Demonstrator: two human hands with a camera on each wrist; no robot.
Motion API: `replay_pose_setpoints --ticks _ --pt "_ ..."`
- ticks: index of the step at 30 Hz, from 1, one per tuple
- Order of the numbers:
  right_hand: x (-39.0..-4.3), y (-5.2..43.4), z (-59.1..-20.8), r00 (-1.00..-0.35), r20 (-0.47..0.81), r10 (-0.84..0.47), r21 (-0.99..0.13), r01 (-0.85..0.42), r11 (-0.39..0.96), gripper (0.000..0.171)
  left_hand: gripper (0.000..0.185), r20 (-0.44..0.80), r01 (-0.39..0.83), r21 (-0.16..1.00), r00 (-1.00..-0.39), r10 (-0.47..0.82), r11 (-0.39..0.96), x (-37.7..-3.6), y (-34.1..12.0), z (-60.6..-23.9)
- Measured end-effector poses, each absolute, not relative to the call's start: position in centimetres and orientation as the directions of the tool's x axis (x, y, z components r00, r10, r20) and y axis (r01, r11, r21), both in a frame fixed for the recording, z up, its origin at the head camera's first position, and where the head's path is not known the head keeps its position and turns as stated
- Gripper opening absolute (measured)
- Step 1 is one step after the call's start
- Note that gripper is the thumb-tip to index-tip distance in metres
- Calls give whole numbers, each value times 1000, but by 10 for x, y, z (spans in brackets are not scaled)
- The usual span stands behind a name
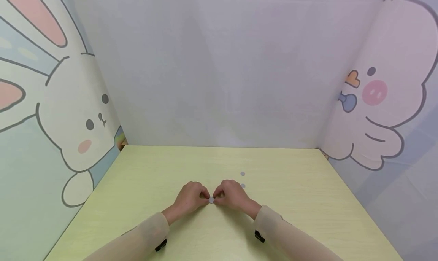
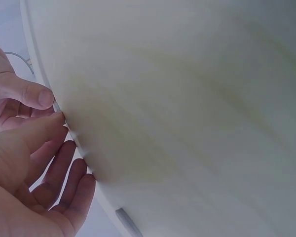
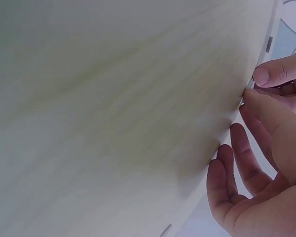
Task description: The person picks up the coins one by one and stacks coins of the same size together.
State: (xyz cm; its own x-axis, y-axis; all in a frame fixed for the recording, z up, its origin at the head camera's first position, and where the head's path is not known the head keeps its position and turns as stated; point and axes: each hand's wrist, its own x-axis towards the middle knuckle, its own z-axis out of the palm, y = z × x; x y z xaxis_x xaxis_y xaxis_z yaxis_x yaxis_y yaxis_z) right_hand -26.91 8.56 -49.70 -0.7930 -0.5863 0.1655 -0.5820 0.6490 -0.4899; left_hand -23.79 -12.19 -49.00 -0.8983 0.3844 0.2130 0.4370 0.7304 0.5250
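L hand [image 1: 191, 197] & R hand [image 1: 232, 194] pinched gray disc [image 1: 211, 200] btwn them, lower ctr of head frame; 2 other discs [image 1: 242, 174] lay upper R of it. L-wrist cam, unlike head, showed rear fingertips [image 2: 89, 185] at tabletop [image 2: 187, 123].

Sleeves [image 1: 133, 238] partly beyond bottom edge

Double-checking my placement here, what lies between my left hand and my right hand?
In the head view, a small grey disc lies between your left hand and right hand.
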Motion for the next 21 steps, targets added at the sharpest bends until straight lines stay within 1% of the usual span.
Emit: replay_pose_setpoints --ticks 21 --pt "-269 86 -497 -798 151 -584 -497 -572 653 4 5 210 435 518 -899 384 736 -238 -122 -491"
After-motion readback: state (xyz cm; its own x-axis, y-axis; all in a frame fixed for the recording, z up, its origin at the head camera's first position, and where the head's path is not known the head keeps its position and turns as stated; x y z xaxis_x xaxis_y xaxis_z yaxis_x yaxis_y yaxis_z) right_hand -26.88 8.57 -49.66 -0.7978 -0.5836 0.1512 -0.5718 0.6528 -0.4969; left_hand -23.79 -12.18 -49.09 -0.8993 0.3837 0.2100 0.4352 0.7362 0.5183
